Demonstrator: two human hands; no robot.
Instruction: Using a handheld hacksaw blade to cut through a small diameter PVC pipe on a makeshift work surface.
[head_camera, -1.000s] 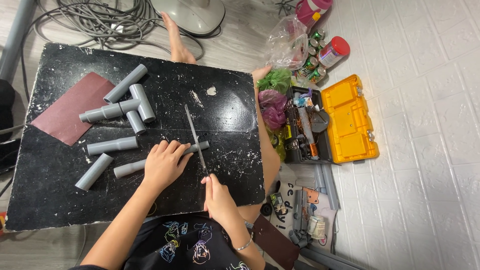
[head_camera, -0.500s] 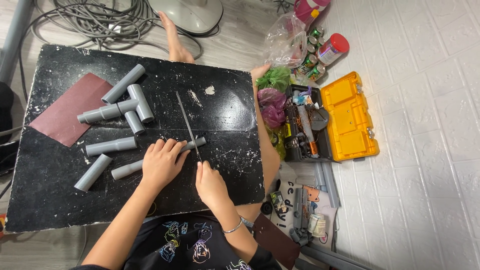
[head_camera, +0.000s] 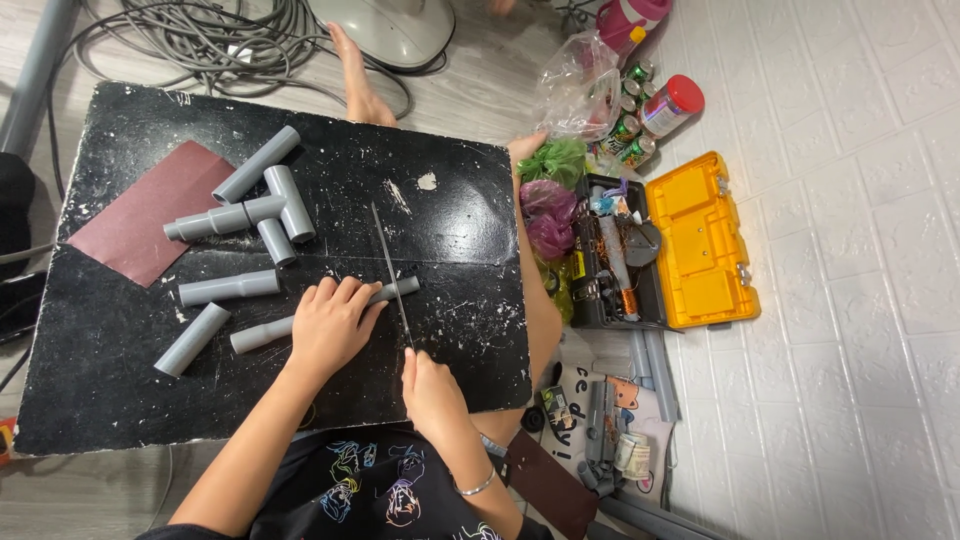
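On the black table (head_camera: 120, 400), a grey pipe (head_camera: 265, 331) lay under a saw blade (head_camera: 390, 275).
Left hand (head_camera: 328, 325) pressed flat, fingers clamped over the pipe near the cut; right hand (head_camera: 430, 390) was closed round the blade's handle, wrist straight. Pipe looked light, stiff and smooth, likely to roll, so best held close beside the blade.

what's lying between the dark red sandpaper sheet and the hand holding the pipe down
In the head view, grey pipe pieces lie there: a tee-shaped pipe assembly beside the sandpaper sheet, then a short straight pipe just short of the left hand.
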